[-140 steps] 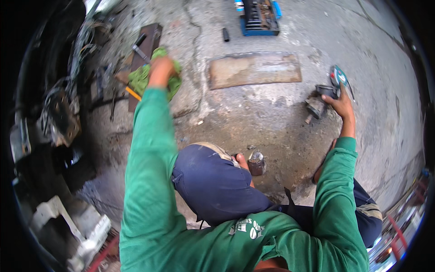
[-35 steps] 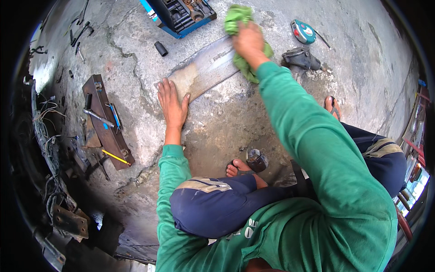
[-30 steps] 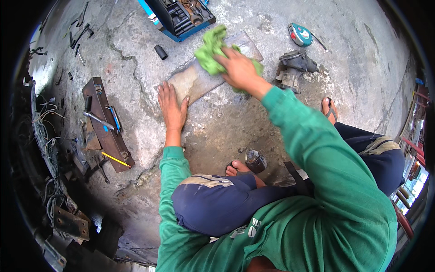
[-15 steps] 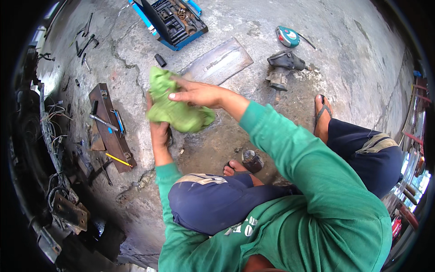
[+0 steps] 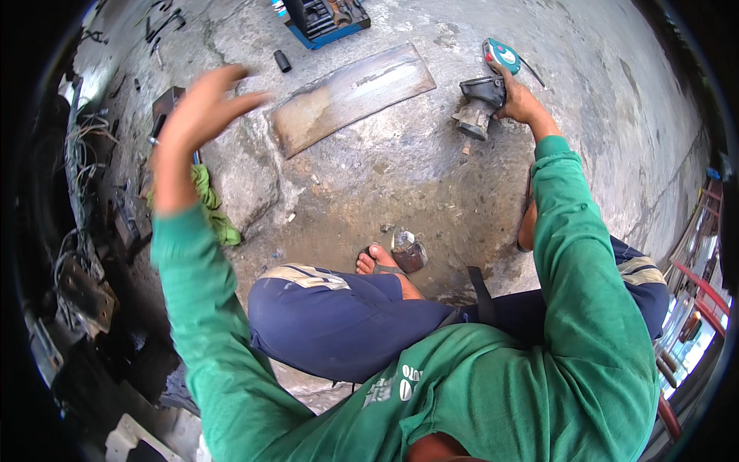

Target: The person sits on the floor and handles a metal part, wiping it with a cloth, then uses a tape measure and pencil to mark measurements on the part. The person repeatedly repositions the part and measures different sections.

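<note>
My left hand (image 5: 202, 108) is raised over the floor at the left, fingers and thumb apart, nothing in it, slightly blurred. Below its wrist a crumpled green cloth (image 5: 215, 208) lies partly hidden behind my forearm. On the right, my right hand (image 5: 522, 98) wraps round the far side of a greasy dark metal housing (image 5: 479, 109) with a flanged end, which appears to rest on the concrete. A flat, worn metal plate (image 5: 354, 98) lies between my hands.
A teal tape measure (image 5: 503, 56) lies just beyond the housing. At the back are a blue toolbox (image 5: 327, 19) and a black socket (image 5: 282, 61). A small grimy container (image 5: 408, 250) stands by my foot. Wiring and metal parts (image 5: 85, 285) line the left side.
The green cloth has left my hands and lies at the left. My right hand has moved right and taken hold of the metal housing; my left hand has swung left and up.
</note>
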Demonstrator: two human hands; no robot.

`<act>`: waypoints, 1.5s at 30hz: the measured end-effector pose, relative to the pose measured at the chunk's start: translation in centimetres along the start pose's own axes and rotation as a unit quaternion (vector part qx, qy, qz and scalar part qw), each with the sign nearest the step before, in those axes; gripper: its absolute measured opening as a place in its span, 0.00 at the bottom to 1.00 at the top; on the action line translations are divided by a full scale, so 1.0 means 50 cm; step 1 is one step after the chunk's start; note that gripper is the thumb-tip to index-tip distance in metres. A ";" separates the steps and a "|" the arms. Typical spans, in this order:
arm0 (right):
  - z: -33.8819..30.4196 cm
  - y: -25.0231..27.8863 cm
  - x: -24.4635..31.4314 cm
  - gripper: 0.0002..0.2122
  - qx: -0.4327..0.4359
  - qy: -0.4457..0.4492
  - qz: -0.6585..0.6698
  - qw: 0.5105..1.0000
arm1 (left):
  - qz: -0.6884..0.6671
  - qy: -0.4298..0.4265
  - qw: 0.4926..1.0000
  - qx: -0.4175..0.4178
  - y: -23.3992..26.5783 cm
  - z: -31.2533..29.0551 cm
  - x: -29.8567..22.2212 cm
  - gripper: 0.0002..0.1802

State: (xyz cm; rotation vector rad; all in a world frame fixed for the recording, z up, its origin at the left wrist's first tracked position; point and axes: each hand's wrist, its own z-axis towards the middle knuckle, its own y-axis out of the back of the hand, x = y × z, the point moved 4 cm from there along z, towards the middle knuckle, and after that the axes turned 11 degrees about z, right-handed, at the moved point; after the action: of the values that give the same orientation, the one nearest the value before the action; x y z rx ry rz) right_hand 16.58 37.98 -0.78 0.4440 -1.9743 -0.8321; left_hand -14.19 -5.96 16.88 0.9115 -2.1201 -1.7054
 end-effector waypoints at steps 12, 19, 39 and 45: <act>0.057 -0.030 0.043 0.43 0.000 0.136 0.014 0.991 | -0.673 0.199 0.709 0.077 -0.511 0.158 -0.603 0.36; 0.195 -0.035 0.208 0.41 -0.034 0.213 -0.040 0.976 | -0.714 0.226 0.654 -0.103 -0.429 0.189 -0.525 0.33; 0.243 -0.044 0.109 0.39 -0.229 0.178 0.181 0.940 | -0.680 0.281 0.676 0.028 -0.457 0.222 -0.445 0.36; 0.135 -0.097 0.137 0.23 -0.103 -0.041 0.492 0.863 | -0.707 0.339 0.609 -0.123 -0.486 0.256 -0.176 0.23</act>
State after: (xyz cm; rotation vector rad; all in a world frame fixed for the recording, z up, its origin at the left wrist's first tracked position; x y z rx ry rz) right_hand 7.17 32.96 -2.37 -0.7110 -1.8129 -0.3683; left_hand -7.42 6.81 -8.11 2.8885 -0.3395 -1.4174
